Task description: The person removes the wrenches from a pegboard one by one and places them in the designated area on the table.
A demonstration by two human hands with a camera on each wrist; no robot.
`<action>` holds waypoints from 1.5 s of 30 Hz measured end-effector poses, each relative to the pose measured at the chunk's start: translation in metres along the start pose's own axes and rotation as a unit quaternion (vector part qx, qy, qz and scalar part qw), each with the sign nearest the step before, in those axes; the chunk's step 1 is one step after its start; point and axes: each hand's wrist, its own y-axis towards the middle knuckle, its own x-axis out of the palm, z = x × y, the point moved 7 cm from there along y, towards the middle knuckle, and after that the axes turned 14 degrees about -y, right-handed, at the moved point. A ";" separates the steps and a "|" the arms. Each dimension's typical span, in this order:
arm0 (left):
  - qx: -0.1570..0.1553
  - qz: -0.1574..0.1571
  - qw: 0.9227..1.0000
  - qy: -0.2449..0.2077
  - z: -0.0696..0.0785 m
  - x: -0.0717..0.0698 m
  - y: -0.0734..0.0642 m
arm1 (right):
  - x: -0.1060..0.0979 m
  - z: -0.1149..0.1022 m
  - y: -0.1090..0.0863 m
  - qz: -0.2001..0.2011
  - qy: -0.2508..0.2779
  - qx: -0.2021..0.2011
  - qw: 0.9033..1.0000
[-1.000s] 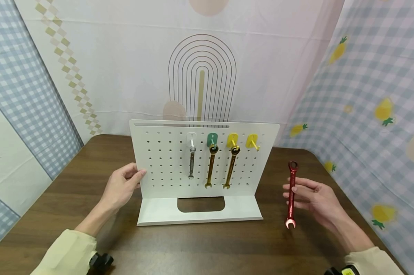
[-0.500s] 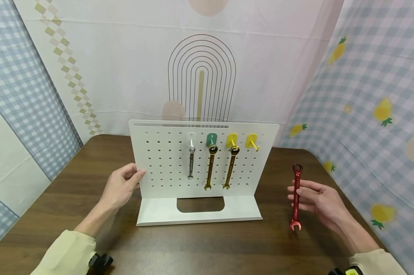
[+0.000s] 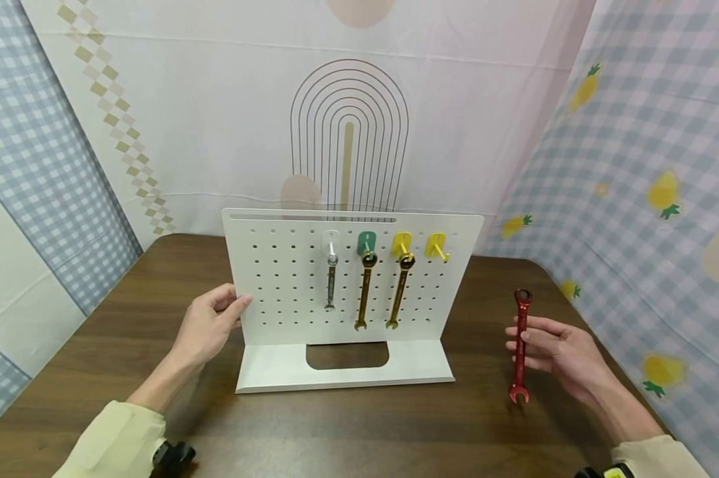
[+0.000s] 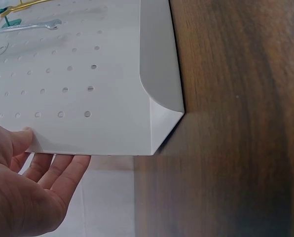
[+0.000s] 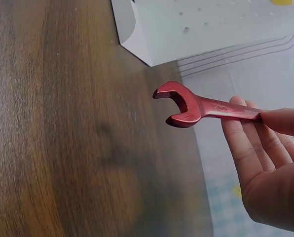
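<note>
A white pegboard stand [image 3: 293, 299] stands upright on the table, and my left hand [image 3: 206, 325] pinches its left edge, thumb in front and fingers behind. To the right of the board, my right hand [image 3: 565, 352] holds a red combination wrench [image 3: 520, 352] between thumb and fingers, ring end up and open end down. In the right wrist view, the open end of the red wrench [image 5: 186, 106] shows above the table. A silver wrench [image 3: 331, 282] hangs on a white hook, a gold wrench [image 3: 366, 292] on a green hook, and another gold wrench [image 3: 400, 292] on a yellow hook.
The rightmost yellow hook [image 3: 436, 247] on the board carries nothing. Brown wood table [image 3: 347, 431] lies beneath. Patterned cloth [image 3: 455, 99] stands behind, and checked cloth [image 3: 622, 265] borders the right side.
My right hand has moved a little to the right and slightly down with the red wrench. The left hand keeps its hold on the board, and the hanging wrenches stay put.
</note>
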 end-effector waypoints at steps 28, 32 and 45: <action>0.001 0.006 1.000 0.013 0.002 -0.001 0.000 | -0.021 0.019 -0.002 0.027 -0.040 0.060 0.997; -0.003 0.005 1.000 0.012 0.001 -0.001 -0.001 | -0.022 0.021 0.000 0.025 -0.046 0.067 0.996; -0.002 0.001 1.000 0.009 0.001 0.000 0.000 | -0.035 0.037 0.005 0.019 -0.074 0.091 0.993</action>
